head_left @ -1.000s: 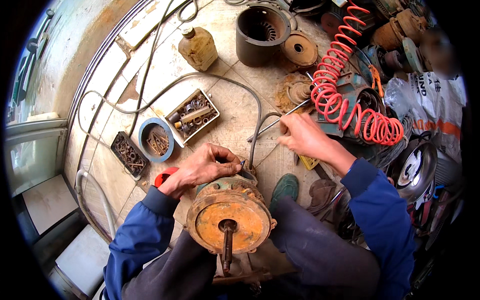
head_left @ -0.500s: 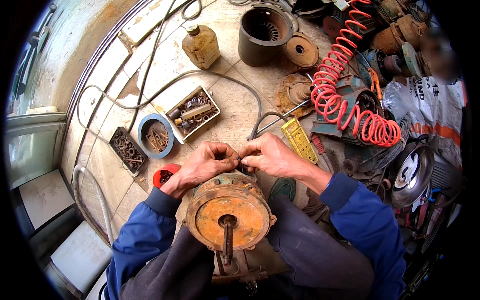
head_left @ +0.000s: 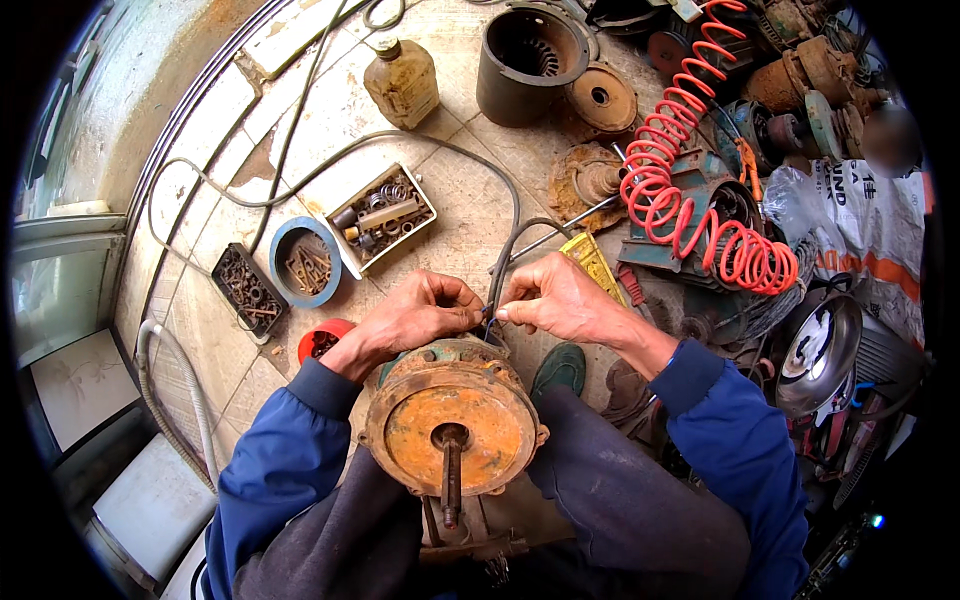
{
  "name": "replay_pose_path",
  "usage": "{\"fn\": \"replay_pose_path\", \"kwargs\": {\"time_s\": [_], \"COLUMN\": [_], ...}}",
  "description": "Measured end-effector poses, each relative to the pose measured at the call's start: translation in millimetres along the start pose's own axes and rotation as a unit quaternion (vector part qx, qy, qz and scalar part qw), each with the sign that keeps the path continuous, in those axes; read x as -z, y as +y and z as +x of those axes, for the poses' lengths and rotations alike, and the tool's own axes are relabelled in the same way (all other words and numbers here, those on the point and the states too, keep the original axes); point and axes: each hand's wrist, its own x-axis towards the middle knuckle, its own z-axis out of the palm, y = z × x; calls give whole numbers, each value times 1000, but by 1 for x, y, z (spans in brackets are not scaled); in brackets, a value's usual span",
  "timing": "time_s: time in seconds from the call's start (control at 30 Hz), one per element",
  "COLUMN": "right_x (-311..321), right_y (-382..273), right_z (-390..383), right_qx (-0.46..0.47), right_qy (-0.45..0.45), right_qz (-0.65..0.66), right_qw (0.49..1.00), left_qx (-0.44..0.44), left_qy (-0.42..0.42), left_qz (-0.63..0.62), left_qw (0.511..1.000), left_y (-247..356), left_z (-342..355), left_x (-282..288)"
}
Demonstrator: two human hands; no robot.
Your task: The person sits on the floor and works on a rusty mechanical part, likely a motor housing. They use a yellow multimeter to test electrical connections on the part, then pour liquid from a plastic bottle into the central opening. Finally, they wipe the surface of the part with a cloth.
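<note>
An old electric motor [head_left: 400, 422] with a rusty orange end plate stands between my knees, its shaft [head_left: 452, 485] pointing toward me. Just beyond its far side, both hands work close together where a dark cable [head_left: 497, 275] comes down. My left hand [head_left: 425, 310] is closed, thumb and fingertips pinching a thin dark wire. Facing it, my right hand [head_left: 565, 302] pinches at the same wire with thumb and forefinger. A small bluish bit shows between the fingertips; the wire ends are mostly hidden.
At left are a red bowl [head_left: 318, 338], a black tray [head_left: 247, 290], a blue ring-shaped dish [head_left: 277, 258] and a white parts box [head_left: 428, 222]. A yellow power strip [head_left: 592, 265], red coiled hose [head_left: 672, 195] and motor parts lie right. A bottle [head_left: 402, 85] stands farther off.
My fingertips have parted slightly, with the right hand shifting a little to the right. The cable beyond them now bends in a higher loop. The motor stays in place.
</note>
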Motion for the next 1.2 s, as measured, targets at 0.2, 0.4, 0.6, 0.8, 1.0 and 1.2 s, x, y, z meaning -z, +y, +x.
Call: {"fn": "replay_pose_path", "kwargs": {"time_s": [0.2,0.4,0.6,0.8,1.0,1.2], "right_x": [-9,-1,31,16,26,26], "right_y": [6,15,68,124,137,123], "right_z": [7,10,-21,-38,-22,-23], "right_qx": [103,44,-122,-163,-199,-244], "right_qy": [41,64,147,213,227,108], "right_qz": [2,19,-374,-403,-315,-1], "right_qw": [994,997,907,875,900,964], "left_qx": [3,3,14,39,27,51], "left_qy": [-7,-17,-13,-20,-28,-13], "left_qz": [11,27,-10,-78,-20,-4], "left_qw": [1000,999,1000,996,999,999], "left_y": [0,-1,-7,-3,1,6], "left_z": [2,3,3,4,3,7], "left_x": [2,2,2,-1,3,-2]}}
